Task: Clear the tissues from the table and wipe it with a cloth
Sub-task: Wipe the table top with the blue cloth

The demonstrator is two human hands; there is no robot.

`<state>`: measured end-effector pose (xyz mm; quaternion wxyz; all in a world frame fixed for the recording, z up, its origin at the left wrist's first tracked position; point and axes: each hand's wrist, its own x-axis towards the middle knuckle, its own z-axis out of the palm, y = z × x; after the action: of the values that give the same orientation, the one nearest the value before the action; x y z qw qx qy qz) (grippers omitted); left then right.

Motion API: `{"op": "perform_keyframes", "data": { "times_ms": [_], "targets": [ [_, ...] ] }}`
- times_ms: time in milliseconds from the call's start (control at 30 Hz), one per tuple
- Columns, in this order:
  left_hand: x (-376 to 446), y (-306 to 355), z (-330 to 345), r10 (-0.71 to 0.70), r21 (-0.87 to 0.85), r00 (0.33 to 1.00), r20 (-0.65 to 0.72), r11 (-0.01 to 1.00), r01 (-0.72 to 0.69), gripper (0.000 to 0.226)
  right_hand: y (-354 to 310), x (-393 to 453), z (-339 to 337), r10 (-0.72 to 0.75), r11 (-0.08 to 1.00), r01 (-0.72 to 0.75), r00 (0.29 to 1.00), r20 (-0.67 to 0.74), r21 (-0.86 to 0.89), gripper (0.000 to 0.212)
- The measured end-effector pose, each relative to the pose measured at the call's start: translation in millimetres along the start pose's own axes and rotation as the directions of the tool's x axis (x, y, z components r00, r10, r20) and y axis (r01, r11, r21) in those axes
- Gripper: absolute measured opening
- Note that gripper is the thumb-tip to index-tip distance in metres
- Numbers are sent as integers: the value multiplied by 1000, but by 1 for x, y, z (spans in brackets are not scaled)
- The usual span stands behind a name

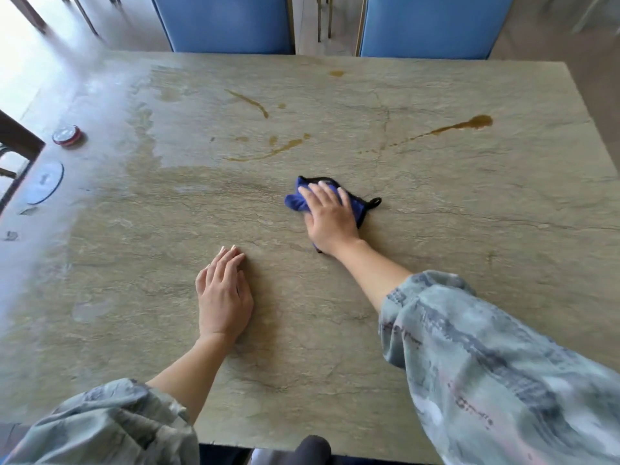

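A blue cloth [295, 201] with a black edge lies bunched on the stone table [167, 229] near its middle. My right hand [330, 218] presses flat on the cloth with straight fingers. My left hand [223, 293] rests flat on the bare table nearer to me, holding nothing. Brown liquid streaks [268, 152] and a brown puddle [479, 121] lie on the table beyond the cloth. No tissues are in view.
A small round red-rimmed object [66, 134] sits at the table's left side, near a round inset [45, 182]. Two blue chairs [224, 21] [432, 25] stand at the far edge. A wet sheen covers the table's left part.
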<state>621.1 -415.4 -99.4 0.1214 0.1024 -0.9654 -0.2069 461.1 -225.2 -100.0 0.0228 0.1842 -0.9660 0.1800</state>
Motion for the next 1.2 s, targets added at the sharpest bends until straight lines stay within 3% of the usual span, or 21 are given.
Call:
{"op": "perform_keyframes", "data": {
  "times_ms": [100, 200, 367, 433, 567, 733, 800, 867, 1033, 1133, 1200],
  "targets": [
    [0, 0, 0, -8, 7, 1000, 12, 1000, 8, 33, 40, 3, -11, 178, 983, -182, 980, -85, -39, 55],
    [0, 0, -1, -12, 8, 1000, 23, 1000, 12, 33, 68, -24, -19, 379, 916, -399, 896, -233, -43, 49],
    [0, 3, -3, -16, 21, 999, 42, 1000, 15, 35, 28, -92, -16, 548, 802, -596, 751, -369, -23, 48],
    [-1, 3, -3, -21, 20, 999, 46, 1000, 20, 36, -12, -116, -6, 540, 812, -583, 764, -354, -20, 48],
    [-2, 4, -5, -25, 3, 999, 48, 1000, 25, 37, -95, -148, 20, 363, 924, -379, 911, -196, -53, 53],
    [-1, 3, -5, -2, 9, 997, 71, 1000, 2, 35, -84, -145, 12, 110, 993, -112, 992, -59, -25, 52],
    [-4, 2, -6, 19, 23, 996, 86, 1000, -21, 32, -56, -148, 3, 132, 990, -136, 987, -91, -37, 51],
    [-6, 1, -6, 58, 45, 992, 109, 997, -63, 31, -27, -162, -7, 238, 967, -248, 960, -150, -55, 49],
    [-1, 8, -6, 161, 183, 960, 231, 961, -205, 42, 13, -222, -26, 487, 846, -527, 825, -287, -78, 47],
    [-1, 27, -8, 60, 242, 961, 270, 962, -128, 58, -9, -238, -18, 540, 810, -580, 794, -279, -81, 50],
    [-6, 54, -5, 0, 221, 962, 274, 973, -63, 73, -22, -237, -14, 483, 853, -515, 840, -247, -82, 51]
  ]
}}
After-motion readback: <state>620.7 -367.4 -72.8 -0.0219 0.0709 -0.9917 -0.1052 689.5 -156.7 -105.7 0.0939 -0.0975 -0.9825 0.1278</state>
